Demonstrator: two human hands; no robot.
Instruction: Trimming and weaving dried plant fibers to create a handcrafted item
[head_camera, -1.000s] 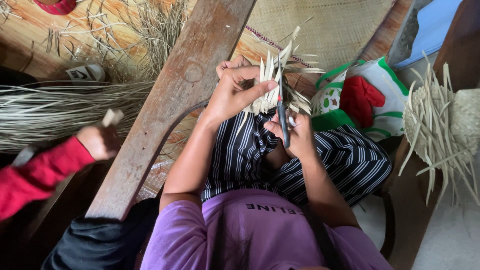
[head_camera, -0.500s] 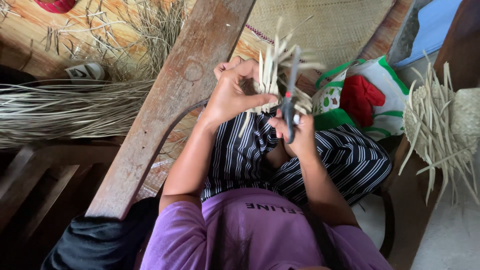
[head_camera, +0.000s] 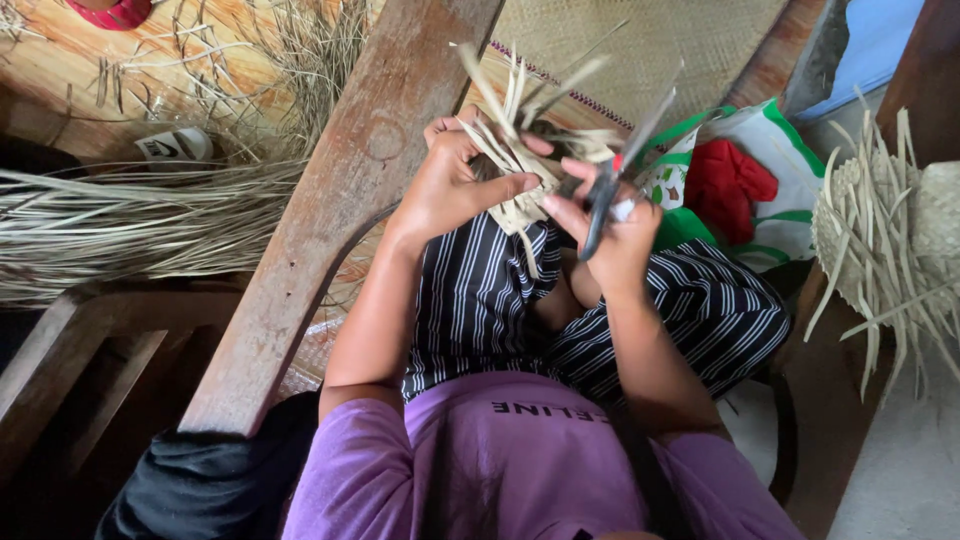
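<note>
Straw-coloured woven palm-strip piece (head_camera: 520, 185) sits clamped in your left hand (head_camera: 450, 185); right hand (head_camera: 615, 235) grips dark-handled scissors (head_camera: 610, 185). Trimming step; next, align blades on one loose strip.

Left grip (head_camera: 450, 185) closed, right grip (head_camera: 612, 235) closed, forearms raised

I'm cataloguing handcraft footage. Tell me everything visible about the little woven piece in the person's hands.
The woven piece is small and pale tan, plaited from flat dried strips that look like palm leaf or straw. Loose strip ends fan upward and one dangles down. It is held above the striped lap, tilted, unfinished. The left hand grips its left side; the right hand, which also holds dark scissors, touches its right edge.
</note>
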